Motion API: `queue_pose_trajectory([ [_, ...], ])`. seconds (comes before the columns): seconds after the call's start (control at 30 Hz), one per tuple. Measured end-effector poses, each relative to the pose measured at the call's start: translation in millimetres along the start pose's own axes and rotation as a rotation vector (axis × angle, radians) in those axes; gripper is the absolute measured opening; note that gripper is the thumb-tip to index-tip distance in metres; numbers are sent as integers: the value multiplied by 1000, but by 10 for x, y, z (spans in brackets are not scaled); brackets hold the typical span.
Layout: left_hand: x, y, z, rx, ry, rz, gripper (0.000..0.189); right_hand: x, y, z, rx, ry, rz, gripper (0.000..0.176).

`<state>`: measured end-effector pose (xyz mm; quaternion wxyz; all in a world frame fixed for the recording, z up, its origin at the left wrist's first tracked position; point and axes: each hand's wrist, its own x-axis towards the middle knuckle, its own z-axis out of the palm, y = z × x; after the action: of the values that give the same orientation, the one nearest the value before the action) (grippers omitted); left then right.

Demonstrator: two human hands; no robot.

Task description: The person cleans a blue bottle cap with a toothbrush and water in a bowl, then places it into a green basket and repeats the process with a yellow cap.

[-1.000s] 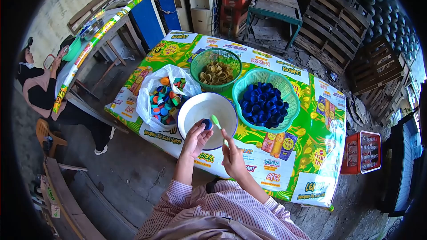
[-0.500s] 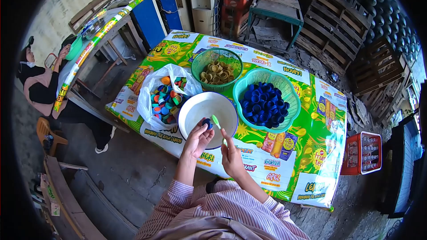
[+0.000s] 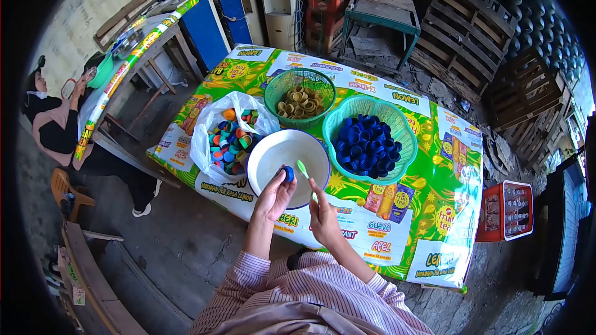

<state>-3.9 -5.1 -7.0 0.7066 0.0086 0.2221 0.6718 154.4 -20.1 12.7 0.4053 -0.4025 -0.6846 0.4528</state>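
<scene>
My left hand point(image 3: 273, 197) holds a blue bottle cap point(image 3: 288, 174) over the near rim of a white bowl point(image 3: 273, 149). My right hand point(image 3: 324, 216) grips a green toothbrush point(image 3: 303, 170), its head pointing up beside the cap. Left of the bowl lies a white plastic bag of mixed coloured caps point(image 3: 228, 139). A teal basket of blue caps point(image 3: 366, 142) sits right of the bowl. Behind it stands a green basket of tan caps point(image 3: 300, 100).
The table point(image 3: 428, 211) wears a bright green printed cover. A seated person point(image 3: 56, 127) is at the far left beside another table. A red bottle crate point(image 3: 506, 211) stands on the ground at right; wooden pallets point(image 3: 465, 31) and stacked crates stand behind.
The blue cap in my left hand has turned slightly; both hands stay over the bowl's near rim. The view has shifted a little.
</scene>
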Motion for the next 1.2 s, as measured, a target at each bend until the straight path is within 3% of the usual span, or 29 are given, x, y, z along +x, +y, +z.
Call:
queue_pose_trajectory([
  [0.07, 4, 25, -9, 4, 11, -10, 21, 25, -28, -10, -17, 69, -40, 48],
  [0.2, 14, 37, 13, 66, -24, -22, 17, -14, -136, -25, 27, -10, -54, 47],
  [0.27, 15, 30, -17, 116, -50, -16, 13, 14, -48, -22, 4, 24, 42, 48],
  [0.37, -25, 46, -12, 94, 15, -79, 12, -5, -88, -13, -9, 33, -86, 49],
  [0.4, -34, 40, -19, 93, 17, -81, 12, -23, -108, -4, -21, 1, -130, 49],
  [0.43, -38, 38, -22, 100, 21, -85, 13, -26, -114, 2, 12, -2, -25, 50],
  [0.53, -56, 15, 13, 109, 58, -42, 14, 14, -81, -42, -6, 42, 20, 50],
  [0.67, -59, -13, 94, 92, 56, 31, 18, -37, -122, 25, 6, 15, -86, 51],
  [0.87, -52, 9, -20, 93, 99, -22, 19, -44, -91, 2, 13, 6, -4, 48],
  [0.93, -46, 39, 6, 116, -9, -107, 20, -23, 19, 41, -40, 25, -56, 48],
  [0.97, -70, 6, 30, 115, 72, -70, 20, -5, 83, 27, -67, 34, -29, 48],
  [1.07, -65, 6, -3, 140, 41, -87, 18, -34, -87, -11, 13, 27, -14, 48],
  [1.1, -55, 2, -4, 94, 20, -96, 21, -33, -102, 5, -24, 27, -116, 49],
  [1.2, -82, -37, 42, 180, 85, -11, 26, 2, -27, 18, 47, 12, 26, 50],
])
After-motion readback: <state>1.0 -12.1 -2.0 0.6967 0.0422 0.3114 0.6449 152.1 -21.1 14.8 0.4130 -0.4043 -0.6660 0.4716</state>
